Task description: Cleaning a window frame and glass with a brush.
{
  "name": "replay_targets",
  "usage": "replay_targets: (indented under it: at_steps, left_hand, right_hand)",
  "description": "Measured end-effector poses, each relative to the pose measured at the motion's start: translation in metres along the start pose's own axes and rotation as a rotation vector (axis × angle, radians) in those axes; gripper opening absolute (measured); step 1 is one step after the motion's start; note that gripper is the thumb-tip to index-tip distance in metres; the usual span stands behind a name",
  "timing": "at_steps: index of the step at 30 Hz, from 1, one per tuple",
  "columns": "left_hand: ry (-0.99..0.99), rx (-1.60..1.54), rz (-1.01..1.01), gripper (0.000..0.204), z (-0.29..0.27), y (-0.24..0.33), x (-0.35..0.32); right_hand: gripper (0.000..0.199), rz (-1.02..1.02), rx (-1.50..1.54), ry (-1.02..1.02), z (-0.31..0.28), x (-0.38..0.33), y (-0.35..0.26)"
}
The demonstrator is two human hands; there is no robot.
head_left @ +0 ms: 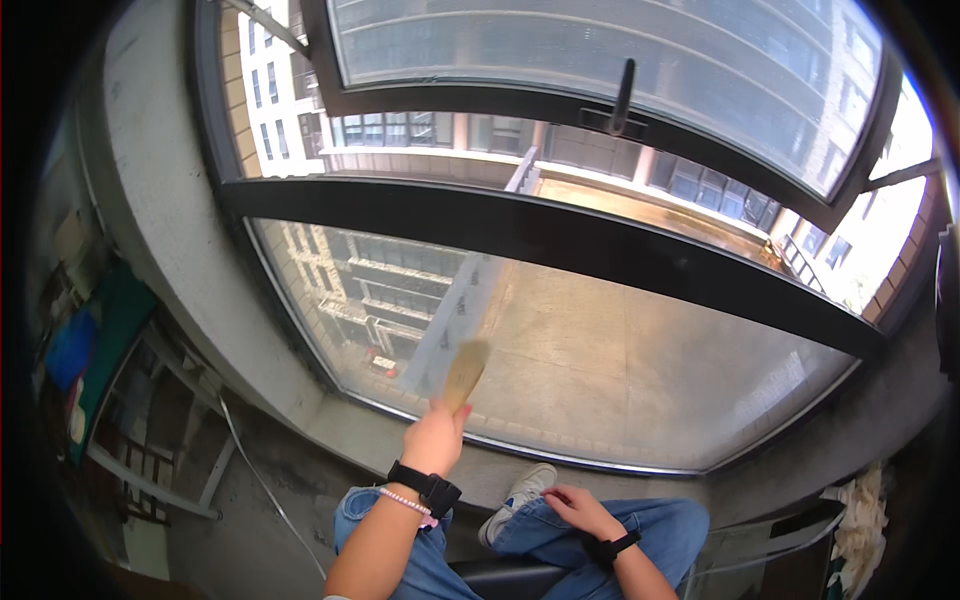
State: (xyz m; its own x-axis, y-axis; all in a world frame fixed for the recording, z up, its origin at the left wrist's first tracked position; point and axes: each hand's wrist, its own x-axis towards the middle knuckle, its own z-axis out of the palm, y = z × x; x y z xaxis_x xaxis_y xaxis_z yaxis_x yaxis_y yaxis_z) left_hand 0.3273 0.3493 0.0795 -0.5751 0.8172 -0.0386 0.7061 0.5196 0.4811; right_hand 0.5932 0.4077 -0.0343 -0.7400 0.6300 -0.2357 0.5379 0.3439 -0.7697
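Note:
My left hand (435,438) is closed round the handle of a flat tan brush (465,374), raised in front of the lower window pane (600,350). The brush's far end is blurred against the glass, and I cannot tell whether it touches. A hazy film shows on parts of this pane. My right hand (582,510) rests over my bent right leg in blue jeans, near the white shoe (525,495). Its fingers are loosely stretched, with nothing seen in them. Both wrists wear black straps, and a beaded bracelet circles the left one.
Above the dark crossbar (500,220), a window sash (600,100) with a black handle (624,98) is tilted outward. A concrete ledge (370,425) runs below the frame. At left stand a green-topped table (120,350) and a white cable (262,480); crumpled cloth (860,530) hangs at right.

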Motion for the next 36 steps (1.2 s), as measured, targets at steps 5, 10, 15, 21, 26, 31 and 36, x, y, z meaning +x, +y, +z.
replay_targets:
  at_steps: [5,10,15,21,26,31,36]
  left_hand:
    - [-0.574,0.376,0.118,0.063,0.003,-0.007,-0.009]
    - [-0.196,0.208,0.093,0.062,0.001,-0.012,0.001]
    - [-0.183,0.157,0.098,0.061,-0.006,-0.006,0.004]
    - [-0.068,0.18,0.092,0.062,-0.027,-0.011,0.002]
    - [0.063,0.055,-0.016,0.063,-0.087,-0.034,-0.019]
    - [0.209,0.075,0.003,0.062,-0.118,-0.038,-0.007]
    - [0.109,0.157,-0.183,0.067,-0.127,-0.088,-0.002]
  right_hand:
    - [0.031,-0.336,0.858,-0.102,-0.038,-0.021,-0.102]
    - [0.051,-0.805,1.06,-0.743,-0.095,-0.079,-0.243]
    - [0.071,-1.143,1.332,-0.991,-0.076,-0.12,-0.308]
    - [0.071,-1.65,1.256,-0.945,-0.044,-0.106,-0.322]
    - [0.078,-1.612,1.081,-0.612,-0.058,-0.131,-0.287]
    - [0.108,-1.254,0.271,-0.244,-0.133,-0.189,-0.273]
    - [0.071,-1.242,-0.122,0.12,-0.148,-0.264,-0.268]
